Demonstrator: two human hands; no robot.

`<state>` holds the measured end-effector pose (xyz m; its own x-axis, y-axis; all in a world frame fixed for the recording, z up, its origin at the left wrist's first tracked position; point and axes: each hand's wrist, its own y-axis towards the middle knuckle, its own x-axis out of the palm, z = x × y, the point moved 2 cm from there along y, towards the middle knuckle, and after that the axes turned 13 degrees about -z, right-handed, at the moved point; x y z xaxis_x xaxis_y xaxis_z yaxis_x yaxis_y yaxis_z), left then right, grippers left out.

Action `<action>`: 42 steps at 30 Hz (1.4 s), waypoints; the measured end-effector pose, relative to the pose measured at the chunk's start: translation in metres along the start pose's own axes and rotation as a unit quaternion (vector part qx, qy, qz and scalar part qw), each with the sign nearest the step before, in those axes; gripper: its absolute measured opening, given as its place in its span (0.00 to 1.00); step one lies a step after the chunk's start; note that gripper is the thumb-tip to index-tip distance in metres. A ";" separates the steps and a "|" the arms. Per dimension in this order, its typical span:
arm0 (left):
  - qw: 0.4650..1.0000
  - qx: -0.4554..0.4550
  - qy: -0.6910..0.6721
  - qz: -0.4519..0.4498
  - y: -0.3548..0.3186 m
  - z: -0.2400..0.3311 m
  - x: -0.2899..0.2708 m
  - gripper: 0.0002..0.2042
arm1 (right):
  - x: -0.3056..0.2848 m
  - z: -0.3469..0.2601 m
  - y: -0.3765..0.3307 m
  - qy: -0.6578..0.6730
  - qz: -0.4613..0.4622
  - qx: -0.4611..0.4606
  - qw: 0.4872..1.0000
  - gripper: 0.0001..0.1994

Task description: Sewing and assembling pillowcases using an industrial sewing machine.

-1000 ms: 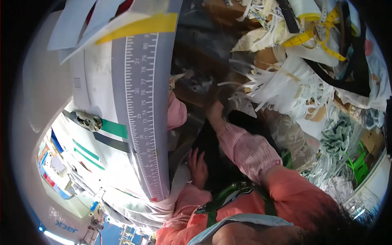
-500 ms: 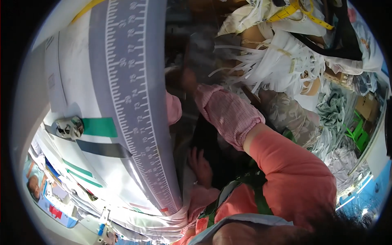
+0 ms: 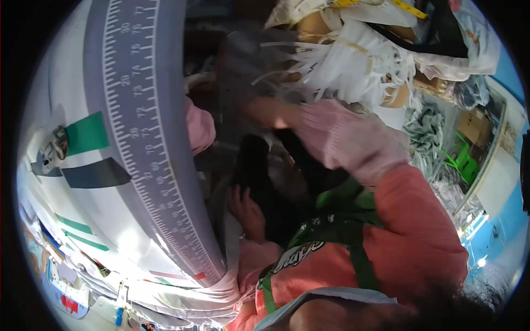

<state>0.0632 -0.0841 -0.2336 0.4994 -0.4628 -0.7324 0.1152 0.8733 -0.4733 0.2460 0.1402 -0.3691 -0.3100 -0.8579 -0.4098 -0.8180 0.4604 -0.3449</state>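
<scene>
My right arm, in an orange sleeve with a pink striped sleeve cover (image 3: 353,138), reaches across to the dark space beside the table edge. My right hand (image 3: 268,112) is blurred there, its fingers lost in shadow near a dim grey, sheet-like thing (image 3: 234,63); whether it holds that cannot be told. Lower down, my left hand (image 3: 248,212) lies with its fingers apart by my dark-clad leg, near hanging pale cloth (image 3: 229,237). Nothing shows in its grasp. A pink cloth-like piece (image 3: 200,128) pokes out from below the table edge.
A white table (image 3: 83,215) with a grey printed ruler strip (image 3: 138,110) fills the left. Green tape (image 3: 87,132), dark tape (image 3: 96,174) and a small metal part (image 3: 54,148) lie on it. White strips (image 3: 359,63), a yellow tape measure (image 3: 408,8) and a green stool (image 3: 464,163) are right.
The view has shifted, so the table sits further left. My right forearm has drawn to the right, away from the table edge. My left hand stays by my leg.
</scene>
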 end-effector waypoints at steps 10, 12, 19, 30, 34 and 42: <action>1.000 -0.005 0.010 -0.019 0.002 0.007 -0.006 0.16 | 0.003 0.005 -0.341 0.113 0.158 0.494 0.847 0.27; 1.000 -0.007 0.025 -0.015 0.007 0.015 -0.011 0.15 | 0.013 0.011 -0.353 0.093 0.160 0.463 0.867 0.32; 0.998 0.041 0.015 -0.035 0.092 0.098 -0.012 0.14 | 0.026 0.012 -0.357 0.009 0.132 0.434 0.891 0.46; 0.972 0.165 -0.058 -0.157 0.175 0.199 0.001 0.16 | 0.072 -0.020 -0.366 -0.037 0.336 0.363 0.868 0.42; 0.967 0.193 -0.039 -0.161 0.188 0.209 0.012 0.17 | 0.087 -0.011 -0.369 -0.017 0.347 0.376 0.859 0.42; 0.978 0.199 -0.043 -0.042 0.260 0.225 0.004 0.27 | 0.074 -0.003 -0.372 -0.065 0.389 0.358 0.846 0.38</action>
<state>0.2879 0.1758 -0.2494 0.5416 -0.5362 -0.6474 0.4752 0.8306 -0.2904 0.5261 -0.0951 -0.2684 -0.5261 -0.2206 -0.8213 0.1277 0.9343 -0.3327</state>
